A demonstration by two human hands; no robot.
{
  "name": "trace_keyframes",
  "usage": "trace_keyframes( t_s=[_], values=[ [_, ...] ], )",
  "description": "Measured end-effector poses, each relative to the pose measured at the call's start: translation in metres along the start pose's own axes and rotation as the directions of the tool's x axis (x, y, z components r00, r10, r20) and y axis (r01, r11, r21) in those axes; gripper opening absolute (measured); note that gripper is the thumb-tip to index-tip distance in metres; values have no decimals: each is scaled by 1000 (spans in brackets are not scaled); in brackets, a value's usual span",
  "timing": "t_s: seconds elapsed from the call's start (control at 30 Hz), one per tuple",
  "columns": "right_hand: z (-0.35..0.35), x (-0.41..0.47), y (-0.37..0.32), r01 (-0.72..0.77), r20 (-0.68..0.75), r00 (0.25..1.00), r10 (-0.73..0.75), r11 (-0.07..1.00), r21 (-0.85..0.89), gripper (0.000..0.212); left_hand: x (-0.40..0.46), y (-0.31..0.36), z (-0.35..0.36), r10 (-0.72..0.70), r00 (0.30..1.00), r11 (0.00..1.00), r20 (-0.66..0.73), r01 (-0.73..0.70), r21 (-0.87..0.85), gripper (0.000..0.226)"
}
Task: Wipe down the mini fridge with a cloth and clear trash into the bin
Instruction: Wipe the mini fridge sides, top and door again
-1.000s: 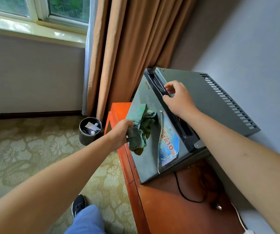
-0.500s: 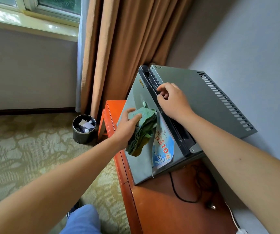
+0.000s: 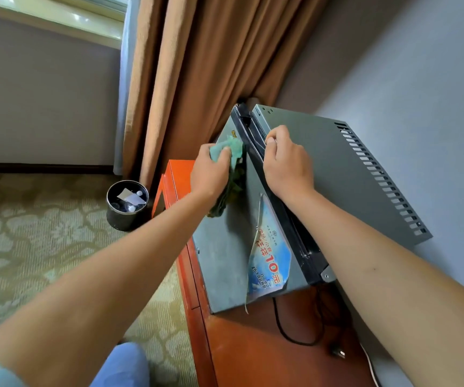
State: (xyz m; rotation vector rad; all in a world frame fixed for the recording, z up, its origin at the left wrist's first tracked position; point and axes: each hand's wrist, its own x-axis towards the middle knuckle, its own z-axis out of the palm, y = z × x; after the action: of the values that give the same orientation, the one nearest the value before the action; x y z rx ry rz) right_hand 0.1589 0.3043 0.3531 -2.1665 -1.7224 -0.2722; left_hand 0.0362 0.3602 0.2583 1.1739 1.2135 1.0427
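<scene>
Both bare forearms reach forward, the left hand (image 3: 209,174) with fingers curled, the right hand (image 3: 288,163) knuckles-up, fingers bent.

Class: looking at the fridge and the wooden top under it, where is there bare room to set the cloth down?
Bare: fridge top between right hand and vent slots; wooden top left of the cable. Crowded: door, with left hand, cloth, sticker.

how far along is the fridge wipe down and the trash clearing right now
Done: some trash already sits in the bin. In hand: the left hand presses the green cloth on the mini fridge door near its top, while the right hand grips the door's edge. Left: the lower door around the peeling sticker.
</scene>
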Motion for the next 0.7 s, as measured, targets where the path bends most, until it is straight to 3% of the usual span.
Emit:
trace_keyframes(
  t_s=[0.17,0.27,0.4,0.57,0.7],
  values=[
    [2,-1,1,31,-32,999,-31,999,-10,20,-45,-10,5,28,998,999,59,-27,-25,23],
    [1,-1,-1,27,-33,999,-27,1000,-13,19,-105,-25,6,140,975,990,172,-141,-5,26],
    [2,-2,0,19,-34,999,-20,1000,-21,19,-84,-22,8,302,944,950,136,-309,38,20],
    [1,-3,-1,31,-21,999,-32,999,-17,18,-1,-22,7,15,1000,998,-3,-15,56,24],
    [1,-3,-2,47,0,999,-47,998,-43,16,-36,-39,10,-37,998,999,58,38,-21,23]
  ],
)
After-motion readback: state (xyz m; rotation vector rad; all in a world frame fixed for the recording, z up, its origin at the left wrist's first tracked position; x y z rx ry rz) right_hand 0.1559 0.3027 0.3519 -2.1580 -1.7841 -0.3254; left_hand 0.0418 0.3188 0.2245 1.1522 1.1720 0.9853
